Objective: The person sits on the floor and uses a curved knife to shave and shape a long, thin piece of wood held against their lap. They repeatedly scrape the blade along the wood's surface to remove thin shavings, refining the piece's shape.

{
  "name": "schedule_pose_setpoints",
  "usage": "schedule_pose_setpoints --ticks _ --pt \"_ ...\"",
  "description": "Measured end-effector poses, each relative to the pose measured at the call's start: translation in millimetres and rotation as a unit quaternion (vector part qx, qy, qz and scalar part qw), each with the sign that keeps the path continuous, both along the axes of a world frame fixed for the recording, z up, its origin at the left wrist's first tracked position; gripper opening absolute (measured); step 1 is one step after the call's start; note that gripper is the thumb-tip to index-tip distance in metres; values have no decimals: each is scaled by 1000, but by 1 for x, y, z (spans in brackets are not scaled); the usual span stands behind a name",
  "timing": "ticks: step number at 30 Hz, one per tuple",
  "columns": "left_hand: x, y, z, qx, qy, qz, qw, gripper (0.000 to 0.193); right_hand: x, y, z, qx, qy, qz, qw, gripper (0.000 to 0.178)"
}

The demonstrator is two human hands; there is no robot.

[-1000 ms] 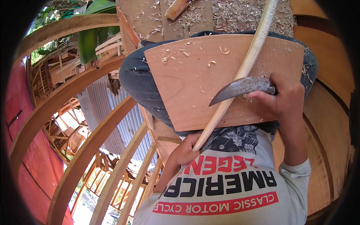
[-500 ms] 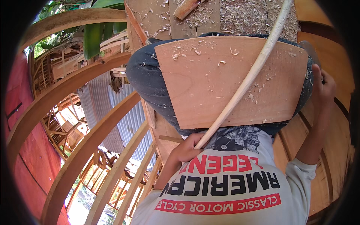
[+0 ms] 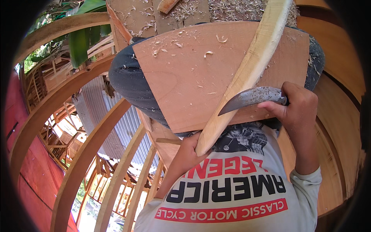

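Note:
A long, slightly curved strip of pale wood (image 3: 247,69) slants across my lap, its broad face turned up. My left hand (image 3: 188,152) is closed round its near end, close to my shirt. In my right hand (image 3: 297,104) is a knife with a curved, stained blade (image 3: 251,96); the handle is mostly hidden in my fist, and my thumb lies along the blade's base. The blade crosses over the strip's lower part, its tip pointing left; whether it touches the wood I cannot tell. Beneath the strip, a flat wooden board (image 3: 185,77) rests on my legs, dotted with shavings.
Curved wooden ribs (image 3: 91,154) rise on the left, with corrugated metal sheets (image 3: 94,112) beyond them. Curved planking (image 3: 336,154) forms the right side. Wood shavings (image 3: 247,11) cover the planks ahead, where a short wood offcut (image 3: 167,5) lies.
My right hand has brought the knife from beyond the board's right edge inward over the strip. The strip has rolled from its narrow edge to its broad face. The view has shifted slightly.

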State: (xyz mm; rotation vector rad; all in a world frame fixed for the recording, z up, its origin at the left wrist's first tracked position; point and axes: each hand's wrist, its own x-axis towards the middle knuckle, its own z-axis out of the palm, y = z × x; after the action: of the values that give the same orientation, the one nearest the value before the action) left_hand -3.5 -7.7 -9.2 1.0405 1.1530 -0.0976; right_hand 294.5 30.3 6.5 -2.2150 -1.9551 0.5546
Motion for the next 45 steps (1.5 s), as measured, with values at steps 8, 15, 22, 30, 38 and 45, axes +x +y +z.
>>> schedule_pose_setpoints --ticks 8,15,22,30,38,45 --pt "11 8 5 44 11 5 999 43 18 13 -5 39 -76 5 996 67" --pt "1 -1 3 10 -7 20 1000 46 160 30 -5 -1 -129 -392 911 71" --pt "-29 13 -25 -344 -228 167 896 37 10 15 6 -30 98 -193 976 44" --pt "-30 24 -10 -304 -214 166 913 21 -39 10 -6 12 151 -16 988 12" --pt "-9 11 3 -277 -197 215 916 24 -33 37 5 -109 21 18 994 18" --pt "-3 9 -1 -277 -209 213 913 28 -19 70 9 -124 -82 50 988 20"
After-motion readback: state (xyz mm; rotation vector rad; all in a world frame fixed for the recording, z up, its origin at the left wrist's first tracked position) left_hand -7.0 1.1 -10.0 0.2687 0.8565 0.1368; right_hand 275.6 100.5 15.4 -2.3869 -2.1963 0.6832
